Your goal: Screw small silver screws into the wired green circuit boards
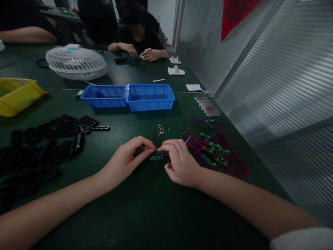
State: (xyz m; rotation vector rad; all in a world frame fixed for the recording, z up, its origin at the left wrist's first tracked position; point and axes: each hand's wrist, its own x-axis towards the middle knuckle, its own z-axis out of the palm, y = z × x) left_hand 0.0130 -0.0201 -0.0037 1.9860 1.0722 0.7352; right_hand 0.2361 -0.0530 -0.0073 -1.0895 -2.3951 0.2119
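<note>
- Green desk [135, 215], seen in the head view, runs alongside a corrugated partition [286, 76]; another person [140, 38] works at the far side, beyond a white fan [75, 62].
- Left hand [131, 154]: thumb and forefinger drawn together at the tips, other fingers curled. Whether anything is pinched there cannot be told.
- Right hand [183, 165]: fingers bent, the forefinger reaching toward the left fingertips. A slim tool [188, 139] appears lodged within it, a thin pale shaft showing above the knuckles and a dark end below the palm.
- Single green circuit board [156, 158]: lies on the desk just below the meeting fingertips, red and blue wire running from it toward the right hand.
- Stock on the right: a tangled pile of wired boards [217, 149], beside the right hand. Small screws [160, 130] lie loose beyond the fingertips.
- Stock on the left: black plastic parts [87, 122], heaped well apart from the board.
- Containers: two blue bins [151, 106] end to end; a yellow bin [19, 100] at far left.
- Step in hand, as judged: fine fingertip handling beside one separated board.
- Next move, as judged, calls for a light, precise pinch, with the tool kept off the wires.
</note>
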